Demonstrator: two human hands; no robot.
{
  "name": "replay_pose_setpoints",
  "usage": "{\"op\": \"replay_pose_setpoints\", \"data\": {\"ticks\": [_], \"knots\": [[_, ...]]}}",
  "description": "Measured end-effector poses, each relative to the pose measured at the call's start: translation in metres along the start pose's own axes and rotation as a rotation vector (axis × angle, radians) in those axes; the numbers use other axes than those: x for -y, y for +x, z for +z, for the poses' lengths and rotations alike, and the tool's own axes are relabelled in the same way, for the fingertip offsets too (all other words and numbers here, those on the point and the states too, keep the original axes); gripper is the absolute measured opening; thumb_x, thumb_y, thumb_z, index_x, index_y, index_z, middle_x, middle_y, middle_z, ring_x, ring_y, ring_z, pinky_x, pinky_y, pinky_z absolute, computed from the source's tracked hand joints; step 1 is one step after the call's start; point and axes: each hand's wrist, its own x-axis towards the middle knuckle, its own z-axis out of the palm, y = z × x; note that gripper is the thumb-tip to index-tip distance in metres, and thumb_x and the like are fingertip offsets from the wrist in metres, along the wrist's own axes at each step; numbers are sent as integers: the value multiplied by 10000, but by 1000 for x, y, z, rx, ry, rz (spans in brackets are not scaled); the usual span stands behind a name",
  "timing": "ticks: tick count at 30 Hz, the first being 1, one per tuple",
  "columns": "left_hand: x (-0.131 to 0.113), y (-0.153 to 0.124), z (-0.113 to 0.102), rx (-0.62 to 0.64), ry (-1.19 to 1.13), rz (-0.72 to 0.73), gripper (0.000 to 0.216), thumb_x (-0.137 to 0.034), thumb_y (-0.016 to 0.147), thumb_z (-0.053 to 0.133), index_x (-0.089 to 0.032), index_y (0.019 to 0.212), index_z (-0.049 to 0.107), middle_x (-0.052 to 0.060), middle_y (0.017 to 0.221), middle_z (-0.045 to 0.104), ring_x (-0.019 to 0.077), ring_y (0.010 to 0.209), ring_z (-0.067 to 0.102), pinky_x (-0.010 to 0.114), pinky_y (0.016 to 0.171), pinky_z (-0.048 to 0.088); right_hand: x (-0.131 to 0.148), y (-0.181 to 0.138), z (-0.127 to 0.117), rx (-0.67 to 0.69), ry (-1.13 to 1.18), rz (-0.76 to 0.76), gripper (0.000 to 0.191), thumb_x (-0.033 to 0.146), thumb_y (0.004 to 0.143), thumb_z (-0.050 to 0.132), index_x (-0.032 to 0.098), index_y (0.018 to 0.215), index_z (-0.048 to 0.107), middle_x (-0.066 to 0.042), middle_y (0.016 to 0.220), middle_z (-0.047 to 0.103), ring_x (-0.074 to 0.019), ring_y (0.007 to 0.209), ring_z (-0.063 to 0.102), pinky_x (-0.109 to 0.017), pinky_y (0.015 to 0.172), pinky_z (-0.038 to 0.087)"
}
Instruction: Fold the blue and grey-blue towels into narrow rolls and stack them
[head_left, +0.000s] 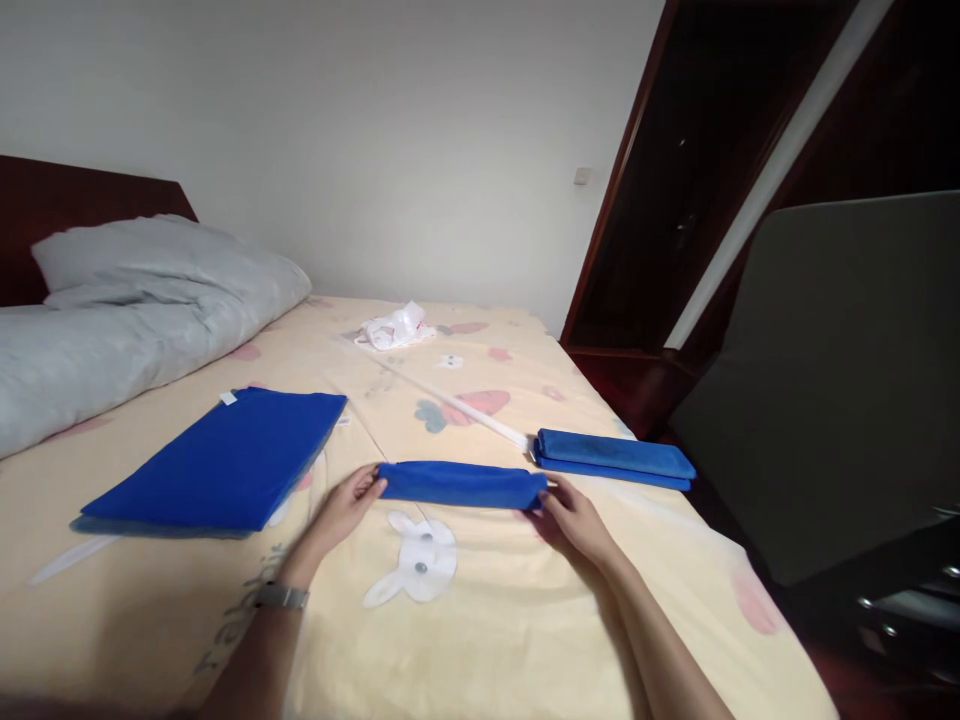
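Note:
A blue cloth folded into a narrow strip [461, 484] lies across the yellow bedsheet [465, 620] in front of me. My left hand [346, 508] pinches its left end, and my right hand [571, 520] grips its right end. A second folded blue cloth [613, 458] lies just beyond the right hand. To the left lies a larger flat stack of blue cloths [225, 462], apart from both hands. A watch is on my left wrist.
A grey pillow and duvet [127, 310] lie at the bed's left. A white plastic bag [395, 327] sits at the far side, and a white stick [465, 408] lies diagonally mid-bed. A dark wooden wardrobe [675, 200] and a grey panel [847, 380] stand right of the bed's edge.

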Motion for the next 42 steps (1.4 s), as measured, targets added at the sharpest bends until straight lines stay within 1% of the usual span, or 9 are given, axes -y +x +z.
{"op": "replay_pose_setpoints", "data": {"ticks": [4,8,11,14,18,24,29,34,42], "knots": [[12,13,11,-181,123,-53,498,-515,934,457,-180,1273,602,136,1150,716,265,1052,681,377,931,513,-12,15,-1,-215,-82,86,542,541,897,480,180,1288,580,-82,949,746,-238,791,707,-358,743,554],[15,14,15,-123,147,-50,451,-530,928,464,-207,1176,658,106,1152,720,258,1070,670,343,933,497,-20,17,-3,-192,-119,110,483,545,881,498,199,1178,656,-80,967,753,-250,873,713,-358,795,550],[11,12,17,-113,166,-91,450,-561,927,450,-220,1112,679,95,1092,737,265,1016,680,341,877,496,-21,18,-1,-163,-96,158,498,572,887,488,195,1156,669,-83,930,755,-251,801,724,-343,689,573],[4,14,21,-107,183,-131,435,-584,904,472,-214,894,701,96,907,750,282,899,688,341,787,481,-17,21,5,-127,-44,206,535,608,901,449,177,1118,681,-82,838,752,-246,684,726,-333,570,578],[-7,29,28,-128,154,-185,394,-556,838,574,-203,665,595,99,697,689,296,806,688,336,702,463,-13,29,12,-122,-15,234,511,626,863,525,179,1011,724,-87,767,753,-268,678,738,-350,604,592],[-22,50,37,-105,-103,-310,371,-551,846,591,-188,890,527,77,822,714,223,690,720,282,556,502,-20,38,20,-164,107,246,444,608,809,599,187,814,739,-100,773,757,-303,811,744,-364,689,605],[-30,47,35,-102,-330,-347,407,-551,822,651,-172,883,516,86,855,709,188,761,731,305,699,590,-20,40,31,-181,313,229,479,611,795,600,154,900,703,-115,874,757,-284,890,735,-360,730,623],[-35,43,21,-64,-429,-305,307,-432,759,727,-177,834,571,101,931,721,213,927,717,303,818,585,-19,42,34,-247,431,199,482,552,671,715,183,972,642,-90,897,744,-255,825,725,-347,682,612],[-43,42,4,1,-463,-325,319,-255,623,771,-205,889,603,56,883,691,209,824,697,295,691,571,-8,46,24,-316,522,151,471,453,609,752,157,964,664,-48,738,708,-208,677,669,-291,595,530]]}}
